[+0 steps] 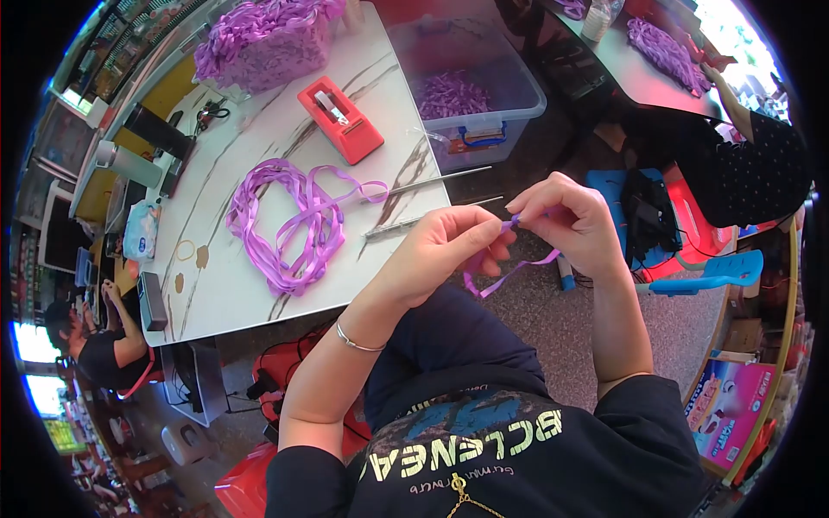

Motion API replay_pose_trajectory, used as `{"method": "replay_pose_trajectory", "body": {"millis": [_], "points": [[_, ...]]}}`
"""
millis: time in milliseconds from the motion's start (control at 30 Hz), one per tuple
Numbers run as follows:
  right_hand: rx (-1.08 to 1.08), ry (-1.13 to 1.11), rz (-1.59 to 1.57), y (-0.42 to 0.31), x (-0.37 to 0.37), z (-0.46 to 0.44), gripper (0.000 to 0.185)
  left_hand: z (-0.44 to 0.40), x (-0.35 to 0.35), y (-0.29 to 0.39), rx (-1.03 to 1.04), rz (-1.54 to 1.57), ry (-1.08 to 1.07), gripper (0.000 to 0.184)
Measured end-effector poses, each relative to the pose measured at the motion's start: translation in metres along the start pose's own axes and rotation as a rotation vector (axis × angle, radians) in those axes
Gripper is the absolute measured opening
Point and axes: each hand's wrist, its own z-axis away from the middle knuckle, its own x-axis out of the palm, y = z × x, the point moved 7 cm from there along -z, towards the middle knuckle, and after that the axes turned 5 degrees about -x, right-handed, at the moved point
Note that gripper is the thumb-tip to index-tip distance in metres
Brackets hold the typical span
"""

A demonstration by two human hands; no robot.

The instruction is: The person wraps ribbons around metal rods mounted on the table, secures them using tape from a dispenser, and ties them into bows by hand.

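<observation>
My left hand (445, 250), with a bangle on its wrist, pinches a narrow purple ribbon (540, 261) between thumb and fingers. Right beside it, my right hand (570, 220) pinches the same ribbon, and a short darker part shows between the fingertips. Below both hands the ribbon hangs in a loose curve over my lap. A looped bundle of purple ribbon (324, 250) lies on the marble-patterned table (285, 138) left of my hands. Two thin metal rods (445, 179) jut past the table edge near my left hand.
A red tape dispenser (342, 119) and a heaped basket (285, 65) of purple ribbon stand on the table. Beyond its edge is a clear plastic bin (518, 91). A blue and red chair (691, 220) is at right. Other people (108, 350) sit nearby.
</observation>
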Motion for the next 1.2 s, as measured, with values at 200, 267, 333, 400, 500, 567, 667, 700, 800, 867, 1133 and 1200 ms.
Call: {"method": "replay_pose_trajectory", "body": {"millis": [200,267,333,400,500,567,667,700,800,867,1133,1200], "points": [[-0.056,0.188,0.077,0.007,0.0,0.004,0.014,-0.014,0.001,-0.009,0.002,0.24,0.012,0.018],[0.008,0.403,-0.048,0.021,-0.012,0.017,0.013,-0.015,-0.003,-0.007,0.054,0.252,0.134,0.016],[0.114,0.418,-0.139,0.023,-0.004,0.025,0.011,-0.02,-0.004,-0.005,0.174,0.118,0.151,0.016],[0.354,0.338,-0.238,0.035,0.012,0.037,0.011,-0.024,-0.001,-0.001,0.293,-0.017,0.155,0.015],[0.412,0.266,-0.62,0.038,0.043,0.044,0.022,-0.027,-0.002,0.0,0.325,-0.136,0.222,0.015],[0.426,0.26,-0.664,0.035,0.046,0.043,0.02,-0.03,-0.005,-0.005,0.297,-0.167,0.262,0.014],[0.494,0.188,-0.701,0.041,0.053,0.055,0.02,-0.031,-0.004,-0.009,0.239,0.041,0.211,0.014],[0.551,0.128,-0.687,0.045,0.059,0.063,0.02,-0.032,-0.003,-0.011,0.214,0.165,0.183,0.014],[0.596,0.074,-0.579,0.057,0.07,0.087,0.02,-0.03,-0.01,-0.008,0.186,0.432,0.184,0.015],[0.616,-0.011,-0.436,0.071,0.073,0.107,0.018,-0.026,-0.014,-0.004,0.172,0.589,0.262,0.017],[0.614,-0.135,0.138,0.108,0.038,0.148,0.015,0.008,-0.041,0.021,0.254,0.45,0.165,0.016],[0.486,-0.081,0.254,0.112,0.024,0.139,0.014,0.018,-0.045,0.018,0.245,0.383,0.184,0.016]]}}
